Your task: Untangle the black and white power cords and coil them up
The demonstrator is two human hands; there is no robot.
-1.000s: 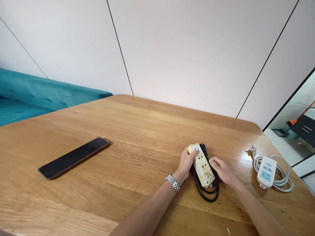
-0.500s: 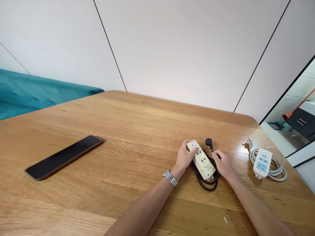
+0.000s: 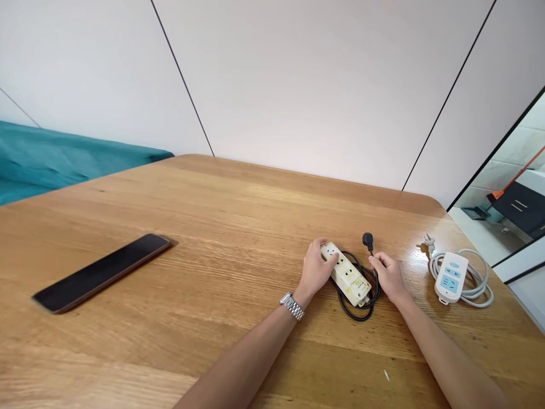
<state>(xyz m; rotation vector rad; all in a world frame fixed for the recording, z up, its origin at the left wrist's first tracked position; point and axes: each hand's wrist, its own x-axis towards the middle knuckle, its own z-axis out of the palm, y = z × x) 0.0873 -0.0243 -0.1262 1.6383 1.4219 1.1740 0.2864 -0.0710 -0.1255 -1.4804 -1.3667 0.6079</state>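
My left hand point(image 3: 316, 267) grips the far end of a worn cream power strip point(image 3: 347, 275), thumb on its socket face and fingers along its far side. Between the thumb and fingers of my right hand point(image 3: 388, 275) is the black power cord point(image 3: 356, 316), pinched just below its plug point(image 3: 368, 240). The plug stands above the fingertips, pointing away from me. The rest of the cord lies in loops around and under the strip on the wooden table point(image 3: 238, 238).
To the right lies a white and blue power strip point(image 3: 450, 278) with a coiled grey cord point(image 3: 477, 292) and a white plug point(image 3: 428, 243). A long dark flat object point(image 3: 102, 272) is at the left. A white wall point(image 3: 298, 85) stands behind the table.
My right hand has moved slightly right with the black plug, away from the strip, and the cord loop there has widened. My left hand keeps its hold. The whole view has shifted a little.
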